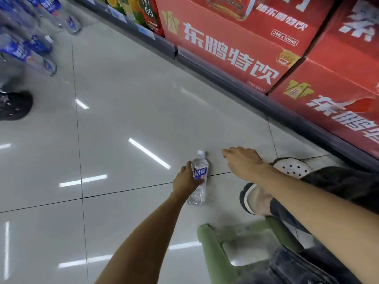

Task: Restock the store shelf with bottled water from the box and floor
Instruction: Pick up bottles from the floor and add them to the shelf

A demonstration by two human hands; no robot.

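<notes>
the left hand (pixel 185 179) grasps a water bottle (pixel 198 178) around its middle, with the fingers curled over the blue label. the bottle is clear, has a white cap, and it lies almost flat on the floor (pixel 127 103), with the cap pointing away from the person. the right hand (pixel 243 161) is just beside the bottle, to its right, not touching it. it is held low over the floor, palm down, fingers relaxed, and it holds nothing.

the floor is made of pale glossy tiles with dark joints, and ceiling lights are reflected in it as white strips. at the upper left, more bottles with blue labels (pixel 26 39) are in view, well apart from the hands, but they are blurred and i cannot tell how they stand. below them is a dark shoe (pixel 14 105).

along the right side runs a low shelf (pixel 225 78) that carries big red cartons (pixel 235 42) with white letters. near the right arm are a white perforated clog (pixel 291 167) and another shoe (pixel 256 199). a green plastic stool (pixel 217 251) stands at the bottom, next to a leg in dark jeans (pixel 291 267).
</notes>
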